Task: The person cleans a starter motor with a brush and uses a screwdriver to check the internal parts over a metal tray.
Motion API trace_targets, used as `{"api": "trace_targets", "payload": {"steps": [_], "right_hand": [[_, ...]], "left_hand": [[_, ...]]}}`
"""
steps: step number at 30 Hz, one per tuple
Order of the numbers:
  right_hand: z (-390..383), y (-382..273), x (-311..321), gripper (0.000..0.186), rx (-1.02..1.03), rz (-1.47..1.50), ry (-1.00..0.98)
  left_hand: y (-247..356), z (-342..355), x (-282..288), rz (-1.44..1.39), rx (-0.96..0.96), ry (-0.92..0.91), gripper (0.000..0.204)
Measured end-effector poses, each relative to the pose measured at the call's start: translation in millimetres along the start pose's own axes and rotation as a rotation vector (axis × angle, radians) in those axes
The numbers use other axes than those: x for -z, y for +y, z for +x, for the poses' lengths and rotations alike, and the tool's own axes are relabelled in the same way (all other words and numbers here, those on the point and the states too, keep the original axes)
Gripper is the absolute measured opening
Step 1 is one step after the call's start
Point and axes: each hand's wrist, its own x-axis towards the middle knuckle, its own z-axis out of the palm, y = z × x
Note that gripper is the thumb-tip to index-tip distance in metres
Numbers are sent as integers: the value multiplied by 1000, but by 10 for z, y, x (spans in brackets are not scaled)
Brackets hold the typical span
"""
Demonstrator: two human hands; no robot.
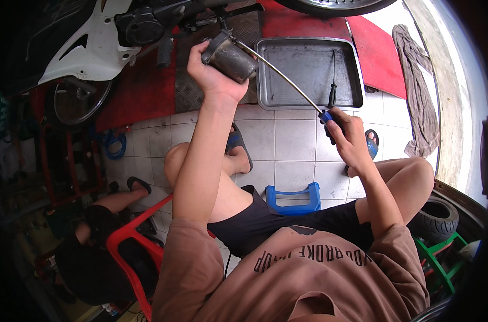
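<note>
So the whole thing here comes down to one long diagonal line: the screwdriver (287, 78) runs from lower right up to upper left, with its blue handle down in the right hand (347, 140) and its thin metal shaft reaching all the way up into the dark cylindrical part (230, 56) that the left hand (211, 75) is gripping. The left hand is wrapped tight around that grimy cylinder, fingers curled over the far side, holding it up in the air just in front of the motorbike (120, 32) on the red ramp (147, 91). The right hand is closed around the handle, thumb on top, sitting lower and nearer the body, out over the white tiled floor (295, 142). The tip end meets the cylinder at its upper right edge, though I can't tell exactly how far in it goes or what it's seated against. The shaft crosses over the corner of the metal drip tray (308, 99), where a second, black-handled screwdriver (333, 86) lies, pointing roughly straight away from the body. So the left hand is the one on the part, the right is well apart from it, and the shaft's long axis is what links them. There's a blue stool (293, 197) between the knees, and a rag (416, 80) is off to the right.
</note>
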Motion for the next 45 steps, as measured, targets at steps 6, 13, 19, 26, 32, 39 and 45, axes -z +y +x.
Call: {"api": "trace_targets", "payload": {"steps": [6,13,19,26,32,39,45], "right_hand": [[31,-76,-47,21,129,-51,105],[9,-75,-13,20,9,137,9],[18,16,-20,20,52,95,14],[35,-48,9,22,86,44,31],[32,46,24,27,110,49,31],[29,-43,57,28,29,72,-40],[25,26,-30,30,194,136,91]], "left_hand": [[25,-39,-31,21,-8,31,29],[10,-9,7,-1,-23,18,29],[-14,-32,-49,-51,-37,-23,35],[21,-22,-20,-103,-7,-56,49],[12,-16,-30,-86,-38,-39,50],[23,-29,-22,-66,-41,-28,50],[9,-2,-30,-76,-24,-12,50]]}}
